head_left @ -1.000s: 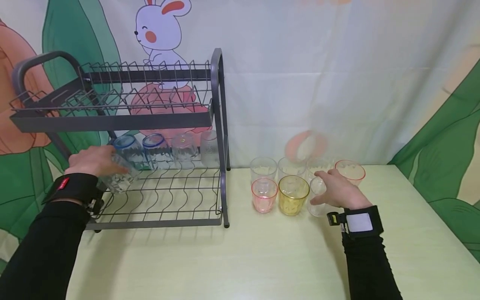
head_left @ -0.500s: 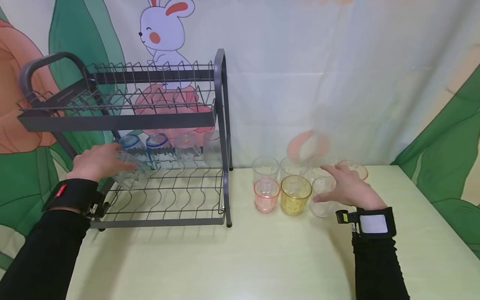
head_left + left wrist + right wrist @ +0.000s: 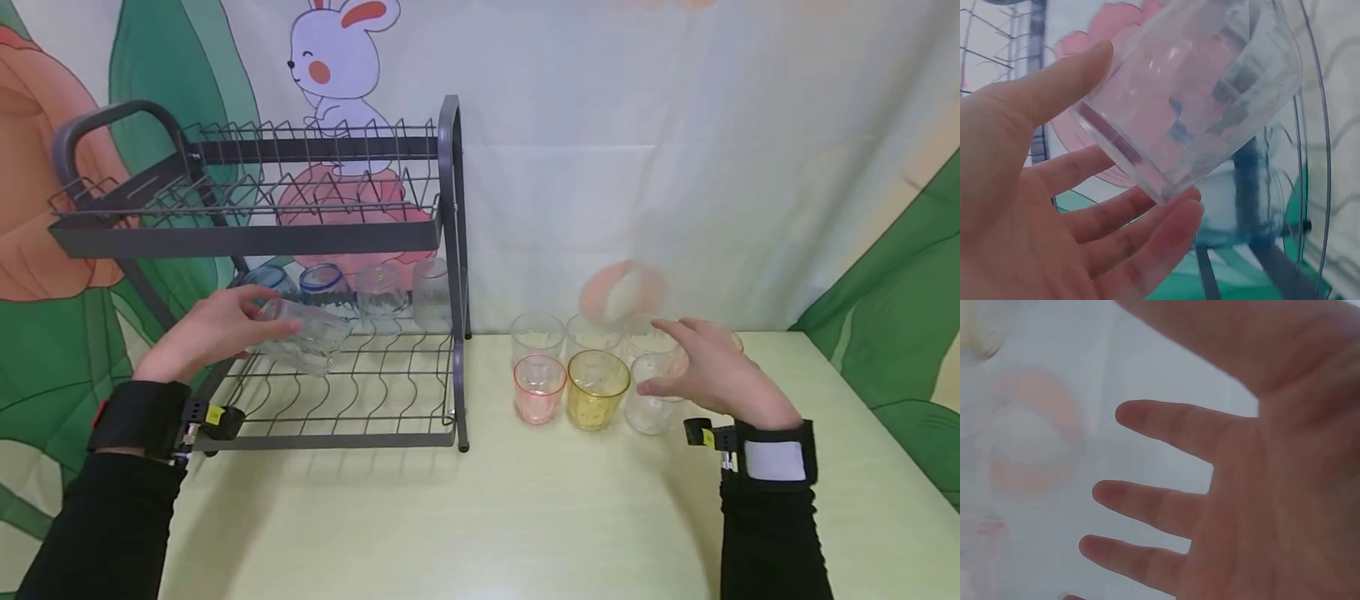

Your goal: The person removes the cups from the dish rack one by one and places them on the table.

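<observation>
My left hand (image 3: pixel 213 333) pinches a clear drinking glass (image 3: pixel 311 337) by its base end, thumb on one side and fingers on the other. That glass is tilted over the lower shelf of a dark dish rack (image 3: pixel 330 442); the left wrist view shows it close up, with a bluish glass (image 3: pixel 1235 209) behind. Fingers spread, my right hand (image 3: pixel 720 375) hovers beside a clear glass (image 3: pixel 647 412) on the table and partly covers the glasses behind. In the right wrist view its fingers (image 3: pixel 1166 428) have nothing between them.
Upside-down glasses, two blue-rimmed (image 3: pixel 324 283) and two clear (image 3: pixel 431 300), line the rack's back. On the table (image 3: pixel 525 517) stand a pink glass (image 3: pixel 538 400), a yellow glass (image 3: pixel 596 400) and several clear ones. The rack's upper tier (image 3: pixel 255 242) overhangs the left hand. A printed curtain (image 3: pixel 540 200) hangs behind.
My left hand has shifted right and turned, tilting the clear glass closer to horizontal over the shelf. My right hand has moved slightly right, still spread. The head view has shifted slightly left.
</observation>
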Demonstrator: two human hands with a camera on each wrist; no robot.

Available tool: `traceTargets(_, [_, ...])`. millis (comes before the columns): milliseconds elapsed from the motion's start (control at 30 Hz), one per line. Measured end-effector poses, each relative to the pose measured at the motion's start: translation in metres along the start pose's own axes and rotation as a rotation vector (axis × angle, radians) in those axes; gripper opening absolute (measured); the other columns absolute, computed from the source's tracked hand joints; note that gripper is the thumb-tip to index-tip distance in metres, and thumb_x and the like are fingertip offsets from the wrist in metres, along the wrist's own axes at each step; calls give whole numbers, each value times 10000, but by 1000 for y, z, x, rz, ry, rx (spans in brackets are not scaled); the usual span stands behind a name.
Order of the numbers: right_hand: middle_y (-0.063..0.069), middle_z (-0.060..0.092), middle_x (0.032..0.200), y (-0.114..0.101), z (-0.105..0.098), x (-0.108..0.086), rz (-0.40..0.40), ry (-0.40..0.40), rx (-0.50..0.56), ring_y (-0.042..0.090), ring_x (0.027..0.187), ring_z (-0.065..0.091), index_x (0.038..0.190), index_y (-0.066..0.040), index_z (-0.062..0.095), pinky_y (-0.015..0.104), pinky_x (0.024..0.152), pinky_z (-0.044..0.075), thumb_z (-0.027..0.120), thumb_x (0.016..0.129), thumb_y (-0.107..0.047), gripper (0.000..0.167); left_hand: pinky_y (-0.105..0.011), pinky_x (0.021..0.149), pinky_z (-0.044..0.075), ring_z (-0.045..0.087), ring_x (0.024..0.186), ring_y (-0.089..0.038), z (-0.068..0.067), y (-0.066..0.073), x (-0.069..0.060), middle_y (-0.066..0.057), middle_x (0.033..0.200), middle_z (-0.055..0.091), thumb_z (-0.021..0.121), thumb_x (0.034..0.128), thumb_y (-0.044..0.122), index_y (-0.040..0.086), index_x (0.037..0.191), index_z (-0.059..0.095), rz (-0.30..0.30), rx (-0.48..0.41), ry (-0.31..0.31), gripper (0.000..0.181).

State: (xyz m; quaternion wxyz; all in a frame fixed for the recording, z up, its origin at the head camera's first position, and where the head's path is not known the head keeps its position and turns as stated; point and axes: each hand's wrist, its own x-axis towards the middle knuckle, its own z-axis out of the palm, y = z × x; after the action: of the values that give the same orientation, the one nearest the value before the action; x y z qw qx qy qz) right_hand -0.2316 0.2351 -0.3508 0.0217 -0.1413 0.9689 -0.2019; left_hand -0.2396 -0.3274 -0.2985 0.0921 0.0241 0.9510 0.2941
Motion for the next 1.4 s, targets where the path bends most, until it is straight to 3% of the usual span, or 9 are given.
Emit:
traceTargets(200, [270, 235, 1530, -20, -13, -15, -28, 27, 14, 527, 1357, 222, 1548, -147, 292, 732, 987, 280, 747, 785, -588, 992, -444, 866, 519, 532, 1111, -389, 13, 11, -5, -266, 1384, 387, 613, 856, 640, 101, 1554, 233, 38, -100, -9, 961])
traceTargets(367, [227, 236, 1544, -35, -18, -24, -71, 54, 25, 499, 1376, 207, 1552, -197, 288, 728, 980, 286, 749, 776, -598, 987, -472, 897, 505, 609, 1012, -340, 30, 19, -12, -240, 1438, 370, 630, 850, 629, 150, 1547, 278, 62, -164, -7, 916])
traceTargets(467, [215, 265, 1535, -42, -20, -29, -104, 82, 28, 486, 1376, 218, 1541, -187, 311, 710, 995, 274, 764, 778, -569, 966, -477, 910, 493, 622, 968, -316, 41, 23, -16, -216, 1458, 365, 640, 849, 618, 178, 1539, 302, 72, -208, -4, 886])
traceTargets(700, [213, 368, 1484, -57, -17, -30, -179, 151, 0, 463, 1347, 306, 1497, -135, 395, 671, 1018, 277, 785, 785, -516, 896, -474, 891, 512, 610, 1044, -302, 66, 38, -19, -162, 1454, 414, 682, 860, 548, 227, 1495, 386, 145, -333, 8, 771])
traceTargets(933, [160, 463, 1402, -74, -8, -30, -312, 170, 3, 404, 1282, 410, 1469, -96, 435, 576, 1035, 335, 816, 791, -414, 840, -573, 1005, 402, 626, 987, -328, 88, 45, -31, -105, 1415, 446, 682, 899, 460, 255, 1504, 374, 165, -541, 51, 709])
traceTargets(1133, [105, 493, 1372, -83, -2, -36, -380, 205, 24, 335, 1237, 460, 1445, -110, 474, 509, 994, 402, 846, 760, -390, 828, -419, 934, 498, 593, 1080, -291, 107, 47, -30, -110, 1378, 481, 668, 936, 366, 220, 1500, 389, 229, -643, 53, 646])
traceTargets(1400, [103, 456, 1420, -95, 10, -25, -410, 120, 62, 288, 1298, 436, 1473, -130, 439, 456, 1028, 421, 831, 764, -433, 865, -419, 894, 532, 554, 1155, -295, 127, 63, -37, -80, 1403, 470, 704, 916, 334, 216, 1462, 444, 228, -737, 42, 617])
